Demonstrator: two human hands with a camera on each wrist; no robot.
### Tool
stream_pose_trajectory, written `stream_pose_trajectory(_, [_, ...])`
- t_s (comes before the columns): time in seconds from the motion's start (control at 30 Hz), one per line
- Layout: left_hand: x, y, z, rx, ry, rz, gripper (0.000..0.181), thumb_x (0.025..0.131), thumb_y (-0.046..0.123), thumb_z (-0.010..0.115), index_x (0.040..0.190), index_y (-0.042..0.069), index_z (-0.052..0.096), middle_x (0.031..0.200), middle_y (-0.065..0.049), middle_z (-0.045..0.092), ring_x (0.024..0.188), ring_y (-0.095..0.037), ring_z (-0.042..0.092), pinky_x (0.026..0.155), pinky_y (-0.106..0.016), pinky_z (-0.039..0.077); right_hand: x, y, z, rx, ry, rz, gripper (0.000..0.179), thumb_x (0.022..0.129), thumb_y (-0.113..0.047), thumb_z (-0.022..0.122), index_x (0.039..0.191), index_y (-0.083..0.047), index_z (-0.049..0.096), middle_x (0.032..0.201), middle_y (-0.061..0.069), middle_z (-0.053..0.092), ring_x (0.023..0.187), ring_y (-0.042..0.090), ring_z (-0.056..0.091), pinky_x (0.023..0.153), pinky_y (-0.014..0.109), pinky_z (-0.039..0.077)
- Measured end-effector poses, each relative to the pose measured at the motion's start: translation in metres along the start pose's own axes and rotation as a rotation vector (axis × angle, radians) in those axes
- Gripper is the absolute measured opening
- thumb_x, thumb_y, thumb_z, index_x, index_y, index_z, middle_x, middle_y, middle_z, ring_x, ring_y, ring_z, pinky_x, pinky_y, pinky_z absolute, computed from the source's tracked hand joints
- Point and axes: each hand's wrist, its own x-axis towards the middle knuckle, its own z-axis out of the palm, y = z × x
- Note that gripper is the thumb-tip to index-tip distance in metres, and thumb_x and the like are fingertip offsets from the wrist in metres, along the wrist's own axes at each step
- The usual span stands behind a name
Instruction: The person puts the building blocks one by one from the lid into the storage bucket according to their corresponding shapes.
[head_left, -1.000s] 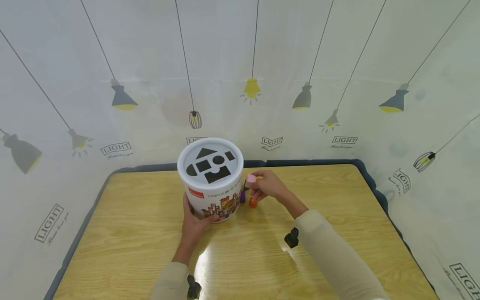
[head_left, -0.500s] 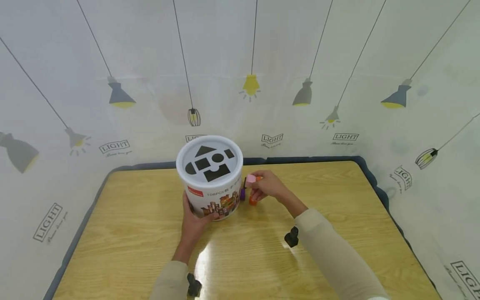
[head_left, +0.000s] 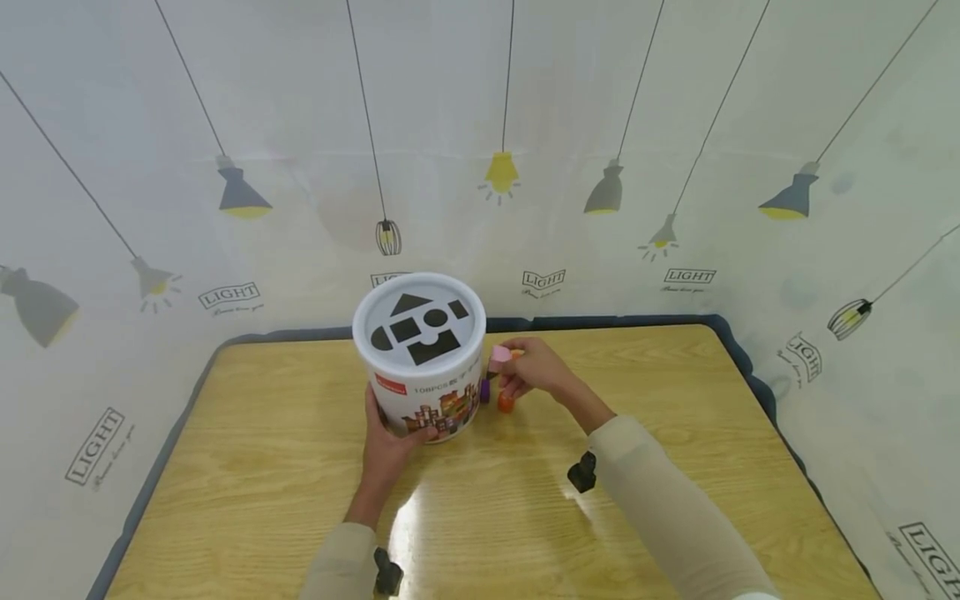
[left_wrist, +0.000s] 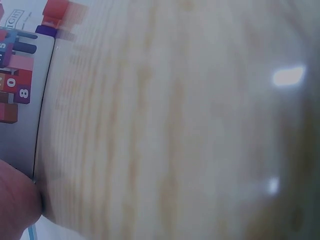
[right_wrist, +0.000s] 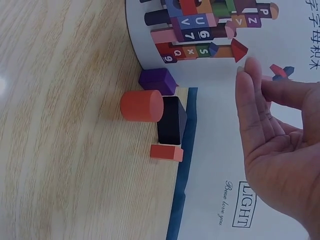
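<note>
My left hand (head_left: pixel 386 454) grips a white toy-block tub (head_left: pixel 393 404) low on its side, its thumb (left_wrist: pixel 17 200) pressed on the front. The tub stands upright under a lid with shaped holes. Just right of it, my right hand (head_left: pixel 537 368) pinches a pink block (head_left: pixel 499 358) at its fingertips; the right wrist view mostly hides this block. Below that hand are a purple block (right_wrist: pixel 157 81), an orange-red cylinder (right_wrist: pixel 141 106), a black block (right_wrist: pixel 171 120) and a small orange-red block (right_wrist: pixel 165 152). The purple block is close beside the tub.
All this is on a wood-grain table (head_left: pixel 262 467), whose far edge (head_left: pixel 622 323) runs behind the tub. A pale wall covering (head_left: pixel 315 167) printed with hanging lamps rises around the back and sides.
</note>
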Motion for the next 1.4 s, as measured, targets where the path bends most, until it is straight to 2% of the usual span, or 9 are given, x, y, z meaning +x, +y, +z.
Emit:
stream_pose_trajectory(0.03, [0.001,-0.003,0.000,0.007,0.006,0.004,0.122,0.065,0.024,0.091,0.150,0.051,0.007,0.153,0.014,0.030,0.144,-0.014,0.023,0.122,-0.046,0.012,-0.001,-0.001,0.001,-0.001,-0.001,-0.001,0.050,0.092,-0.021,0.067,0.135,-0.003,0.050,0.093,0.024,0.069,0.062,0.021,0.068,0.066,0.040,0.062])
stream_pose_trajectory(0.27, [0.000,-0.004,0.000,0.001,0.010,0.008,0.123,0.065,0.024,0.092,0.150,0.051,0.007,0.153,0.014,0.030,0.144,-0.014,0.023,0.122,-0.046,0.013,-0.002,-0.004,0.002,-0.007,-0.005,-0.019,0.049,0.092,-0.021,0.066,0.135,-0.003,0.050,0.096,0.025,0.069,0.064,0.021,0.068,0.065,0.038,0.062])
stream_pose_trajectory(0.57, [0.000,-0.003,0.000,0.013,0.012,0.007,0.124,0.064,0.026,0.092,0.151,0.049,0.006,0.155,0.010,0.029,0.145,-0.018,0.023,0.121,-0.048,0.013,0.000,-0.005,0.002,-0.005,-0.005,-0.025,0.046,0.093,-0.018,0.065,0.134,-0.003,0.051,0.089,0.021,0.070,0.062,0.021,0.067,0.065,0.039,0.062])
stream_pose_trajectory(0.8, [0.001,-0.006,0.000,0.022,0.015,0.005,0.123,0.064,0.029,0.092,0.150,0.052,0.006,0.154,0.015,0.029,0.144,-0.015,0.023,0.122,-0.047,0.013,-0.002,-0.007,0.003,-0.010,-0.021,-0.030,0.044,0.094,-0.016,0.063,0.134,-0.002,0.052,0.090,0.022,0.070,0.063,0.020,0.067,0.070,0.044,0.061])
stream_pose_trajectory(0.97, [0.001,-0.005,0.000,0.028,0.015,0.002,0.123,0.065,0.028,0.092,0.150,0.052,0.007,0.153,0.016,0.030,0.144,-0.014,0.024,0.122,-0.046,0.015,-0.003,-0.009,0.004,-0.019,-0.020,-0.041,0.044,0.094,-0.016,0.063,0.134,-0.002,0.052,0.090,0.022,0.070,0.062,0.021,0.067,0.065,0.039,0.062])
stream_pose_trajectory(1.07, [0.000,-0.001,0.000,0.025,0.009,-0.013,0.122,0.066,0.025,0.091,0.150,0.051,0.007,0.153,0.015,0.030,0.144,-0.013,0.024,0.122,-0.044,0.014,-0.004,-0.009,0.004,-0.014,-0.017,-0.039,0.044,0.094,-0.017,0.063,0.133,-0.002,0.052,0.090,0.022,0.070,0.062,0.021,0.067,0.065,0.038,0.062])
stream_pose_trajectory(1.3, [-0.008,0.026,-0.002,0.037,-0.015,-0.024,0.121,0.069,0.019,0.089,0.154,0.039,0.006,0.156,0.004,0.029,0.145,-0.020,0.023,0.122,-0.047,0.015,-0.003,-0.006,0.006,0.003,-0.024,-0.019,0.048,0.090,-0.023,0.069,0.131,-0.004,0.054,0.086,0.020,0.068,0.062,0.020,0.067,0.067,0.040,0.062])
stream_pose_trajectory(1.4, [-0.007,0.025,-0.002,0.037,-0.013,-0.021,0.121,0.069,0.018,0.089,0.154,0.040,0.006,0.156,0.004,0.029,0.145,-0.021,0.023,0.121,-0.048,0.015,-0.002,-0.004,0.006,0.001,-0.022,-0.026,0.047,0.090,-0.024,0.070,0.130,-0.005,0.055,0.085,0.020,0.069,0.061,0.020,0.067,0.065,0.039,0.062])
